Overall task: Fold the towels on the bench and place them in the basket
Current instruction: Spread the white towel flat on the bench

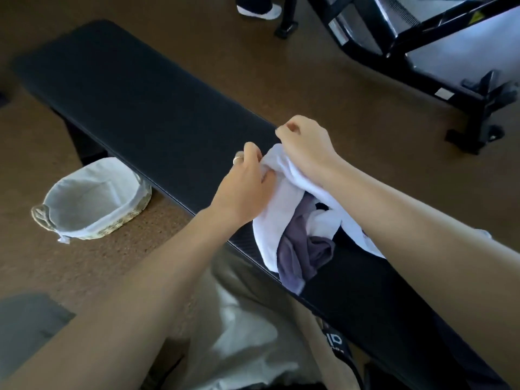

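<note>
White terry towel [277,215] bunched mid-frame on the padded black bench [135,108], left hand [244,187] and right hand [306,147] each pinching its upper edge, apparently to spread it for folding (a grey towel [298,257] lies tangled beneath). Cloth-lined woven basket [92,198] waits lower left on the floor.

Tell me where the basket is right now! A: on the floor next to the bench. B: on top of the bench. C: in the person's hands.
A: the basket sits on the brown floor beside the bench, while both hands grip a white towel on the bench.
</note>
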`<state>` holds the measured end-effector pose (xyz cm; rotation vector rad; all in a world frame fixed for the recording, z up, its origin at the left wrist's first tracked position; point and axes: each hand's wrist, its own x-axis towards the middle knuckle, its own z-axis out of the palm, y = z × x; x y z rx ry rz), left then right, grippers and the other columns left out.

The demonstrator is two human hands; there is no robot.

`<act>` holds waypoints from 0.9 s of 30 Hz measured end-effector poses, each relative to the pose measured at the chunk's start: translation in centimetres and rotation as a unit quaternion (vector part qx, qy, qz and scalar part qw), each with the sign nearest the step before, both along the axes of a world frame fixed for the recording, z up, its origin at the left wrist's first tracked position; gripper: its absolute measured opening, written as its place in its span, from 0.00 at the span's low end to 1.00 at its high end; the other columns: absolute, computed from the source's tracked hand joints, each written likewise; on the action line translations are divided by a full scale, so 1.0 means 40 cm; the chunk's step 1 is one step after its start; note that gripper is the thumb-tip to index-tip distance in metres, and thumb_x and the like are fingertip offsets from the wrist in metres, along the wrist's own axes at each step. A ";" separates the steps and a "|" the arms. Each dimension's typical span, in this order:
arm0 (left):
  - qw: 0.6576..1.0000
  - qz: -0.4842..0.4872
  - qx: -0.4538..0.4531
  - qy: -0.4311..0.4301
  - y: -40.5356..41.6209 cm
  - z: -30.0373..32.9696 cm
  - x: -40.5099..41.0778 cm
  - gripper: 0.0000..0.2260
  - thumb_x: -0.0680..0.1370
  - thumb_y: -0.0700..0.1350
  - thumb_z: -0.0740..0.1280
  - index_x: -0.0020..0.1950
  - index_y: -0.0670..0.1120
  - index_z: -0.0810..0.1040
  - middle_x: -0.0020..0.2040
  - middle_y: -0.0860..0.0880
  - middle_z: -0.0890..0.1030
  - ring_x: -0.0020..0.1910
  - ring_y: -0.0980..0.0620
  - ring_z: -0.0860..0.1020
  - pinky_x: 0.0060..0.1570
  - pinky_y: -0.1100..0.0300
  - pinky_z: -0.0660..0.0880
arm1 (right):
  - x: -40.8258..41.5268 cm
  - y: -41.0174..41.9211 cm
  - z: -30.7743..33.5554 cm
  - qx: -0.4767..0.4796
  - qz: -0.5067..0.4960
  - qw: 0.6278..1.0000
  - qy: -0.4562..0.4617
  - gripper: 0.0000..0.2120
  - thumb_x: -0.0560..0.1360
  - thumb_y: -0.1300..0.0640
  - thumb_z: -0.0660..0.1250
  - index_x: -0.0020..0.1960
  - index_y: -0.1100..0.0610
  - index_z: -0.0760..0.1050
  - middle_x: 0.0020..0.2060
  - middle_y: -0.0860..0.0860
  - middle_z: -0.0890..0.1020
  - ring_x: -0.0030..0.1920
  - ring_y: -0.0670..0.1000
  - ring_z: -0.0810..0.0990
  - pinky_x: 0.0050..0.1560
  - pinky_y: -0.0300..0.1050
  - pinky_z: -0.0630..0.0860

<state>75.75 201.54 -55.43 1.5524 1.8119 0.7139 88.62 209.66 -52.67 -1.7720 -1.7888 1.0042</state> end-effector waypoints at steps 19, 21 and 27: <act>0.999 -0.005 -0.008 -0.038 -0.146 0.049 -0.009 0.08 0.80 0.46 0.62 0.50 0.41 0.73 0.45 0.47 0.79 0.39 0.49 0.73 0.36 0.58 0.70 | 0.089 -0.172 0.083 -0.045 0.028 0.991 -0.123 0.19 0.79 0.46 0.60 0.67 0.54 0.72 0.56 0.51 0.78 0.54 0.54 0.76 0.46 0.46 0.71; 0.999 -0.031 -0.018 -0.032 -0.164 0.053 -0.011 0.09 0.79 0.49 0.66 0.52 0.44 0.74 0.49 0.49 0.80 0.46 0.49 0.77 0.42 0.57 0.73 | 0.099 -0.182 0.073 -0.010 0.042 0.980 -0.195 0.16 0.73 0.49 0.67 0.57 0.55 0.76 0.54 0.53 0.78 0.55 0.57 0.77 0.46 0.47 0.72; 0.997 -0.072 -0.003 -0.009 -0.164 0.097 0.009 0.23 0.76 0.52 0.72 0.68 0.50 0.68 0.59 0.48 0.75 0.56 0.50 0.76 0.51 0.57 0.73 | 0.108 -0.195 0.105 0.106 0.038 0.973 -0.200 0.04 0.72 0.58 0.63 0.38 0.54 0.72 0.42 0.50 0.80 0.47 0.57 0.78 0.41 0.49 0.72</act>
